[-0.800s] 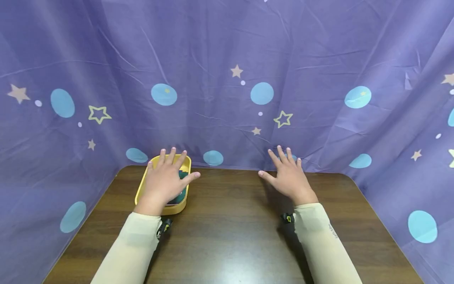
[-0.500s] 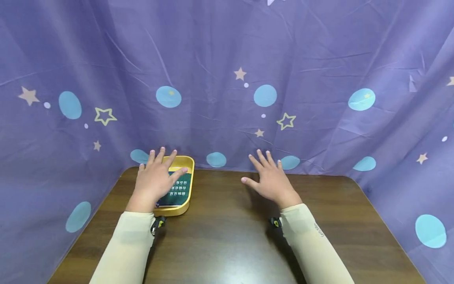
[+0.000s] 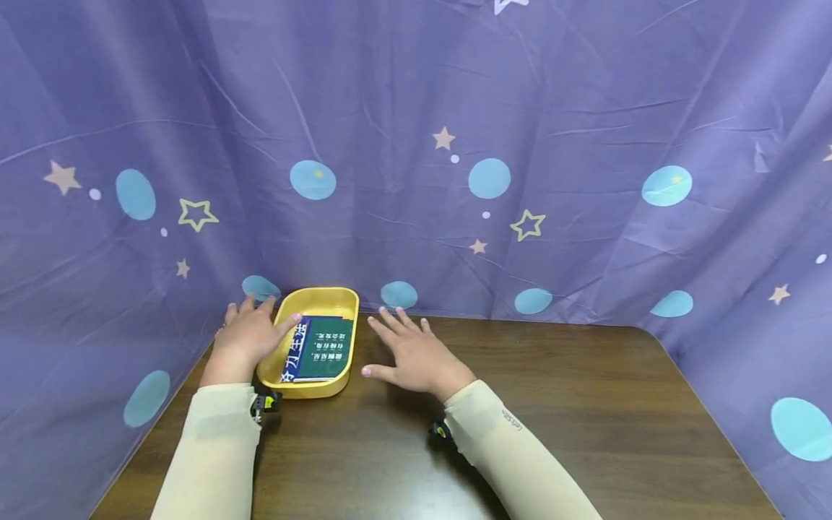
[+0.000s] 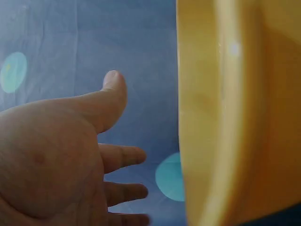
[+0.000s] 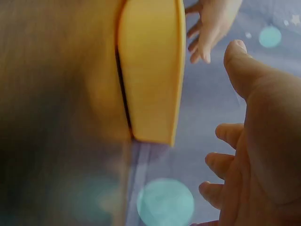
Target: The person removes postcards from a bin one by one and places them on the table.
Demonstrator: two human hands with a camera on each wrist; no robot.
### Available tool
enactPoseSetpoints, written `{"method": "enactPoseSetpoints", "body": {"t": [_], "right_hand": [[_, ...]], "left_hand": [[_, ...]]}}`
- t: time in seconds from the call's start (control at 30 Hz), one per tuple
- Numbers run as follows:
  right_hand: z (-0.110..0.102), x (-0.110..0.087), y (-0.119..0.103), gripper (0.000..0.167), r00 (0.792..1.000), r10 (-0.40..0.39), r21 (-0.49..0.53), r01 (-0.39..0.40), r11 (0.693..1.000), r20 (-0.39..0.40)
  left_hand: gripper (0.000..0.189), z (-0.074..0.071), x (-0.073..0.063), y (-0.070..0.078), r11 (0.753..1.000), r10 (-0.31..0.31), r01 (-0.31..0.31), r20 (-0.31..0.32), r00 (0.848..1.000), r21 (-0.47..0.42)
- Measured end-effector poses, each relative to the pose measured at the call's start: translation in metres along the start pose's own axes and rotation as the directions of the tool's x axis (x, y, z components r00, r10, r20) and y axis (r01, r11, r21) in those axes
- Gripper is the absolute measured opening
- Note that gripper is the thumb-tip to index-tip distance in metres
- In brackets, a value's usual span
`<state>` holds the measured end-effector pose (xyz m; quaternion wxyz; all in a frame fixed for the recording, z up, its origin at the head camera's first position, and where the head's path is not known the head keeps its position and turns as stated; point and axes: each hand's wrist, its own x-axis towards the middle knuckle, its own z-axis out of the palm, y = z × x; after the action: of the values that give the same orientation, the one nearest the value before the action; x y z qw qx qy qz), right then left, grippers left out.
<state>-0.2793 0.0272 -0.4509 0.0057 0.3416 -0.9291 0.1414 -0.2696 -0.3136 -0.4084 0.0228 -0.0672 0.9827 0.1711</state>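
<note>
The left hand (image 3: 242, 341) and right hand (image 3: 421, 359), fingers extended and holding nothing, have shifted to flank the yellow tray (image 3: 312, 391), uncovering its printed booklets (image 3: 331, 348), though left-side contact is unclear.

Tray (image 3: 305, 391) smooth glossy plastic; table (image 3: 585, 404) wood-grain w/ sheen; curtain (image 3: 403, 94) creased cloth, mostly matt; sleeves (image 3: 211, 448) matt fabric; booklets (image 3: 331, 348) paper, prob. smooth, too small to be sure

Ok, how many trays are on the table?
1: the yellow tray, near the far left corner of the table, between the left hand and the right hand. No others show.
</note>
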Motion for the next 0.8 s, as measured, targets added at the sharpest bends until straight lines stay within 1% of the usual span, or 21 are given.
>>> {"method": "enactPoseSetpoints", "body": {"t": [0.03, 0.1, 0.2, 0.27, 0.37, 0.47, 0.57, 0.67, 0.8], "right_hand": [[0.003, 0.002, -0.004, 0.096, 1.000, -0.010, 0.005, 0.010, 1.000, 0.011], [0.009, 0.006, -0.009, 0.094, 0.999, -0.028, 0.018, 0.027, 0.999, 0.037], [0.016, 0.008, -0.015, 0.091, 0.995, -0.060, 0.030, 0.057, 0.998, 0.077], [0.019, 0.008, -0.018, 0.090, 0.992, -0.082, 0.027, 0.079, 0.996, 0.100], [0.022, 0.008, -0.019, 0.089, 0.988, -0.105, 0.022, 0.103, 0.994, 0.117], [0.022, 0.008, -0.018, 0.086, 0.987, -0.109, 0.028, 0.107, 0.994, 0.119], [0.017, 0.006, -0.016, 0.082, 0.987, -0.111, 0.039, 0.107, 0.993, 0.114], [0.010, 0.004, -0.012, 0.079, 0.988, -0.108, 0.056, 0.103, 0.993, 0.109], [-0.001, 0.002, -0.005, 0.072, 0.991, -0.105, 0.045, 0.101, 0.994, 0.089]], "left_hand": [[0.107, 0.001, 0.001, -0.002, 1.000, -0.007, 0.007, 0.018, 1.000, -0.002], [0.102, 0.004, 0.004, -0.006, 1.000, 0.011, -0.011, 0.042, 0.999, 0.014], [0.084, 0.008, 0.007, -0.010, 1.000, 0.029, -0.029, 0.085, 0.996, -0.003], [0.072, 0.010, 0.008, -0.010, 0.999, 0.040, -0.036, 0.106, 0.994, -0.036], [0.061, 0.010, 0.006, -0.006, 0.994, 0.029, -0.015, 0.135, 0.990, -0.104], [0.059, 0.010, 0.004, 0.000, 0.992, 0.037, -0.018, 0.147, 0.988, -0.128], [0.059, 0.010, 0.002, 0.006, 0.992, 0.065, -0.049, 0.146, 0.987, -0.113], [0.061, 0.011, 0.002, 0.011, 0.993, 0.096, -0.085, 0.130, 0.987, -0.087], [0.054, 0.015, 0.004, 0.017, 0.988, 0.140, -0.130, 0.121, 0.983, -0.089]]}}
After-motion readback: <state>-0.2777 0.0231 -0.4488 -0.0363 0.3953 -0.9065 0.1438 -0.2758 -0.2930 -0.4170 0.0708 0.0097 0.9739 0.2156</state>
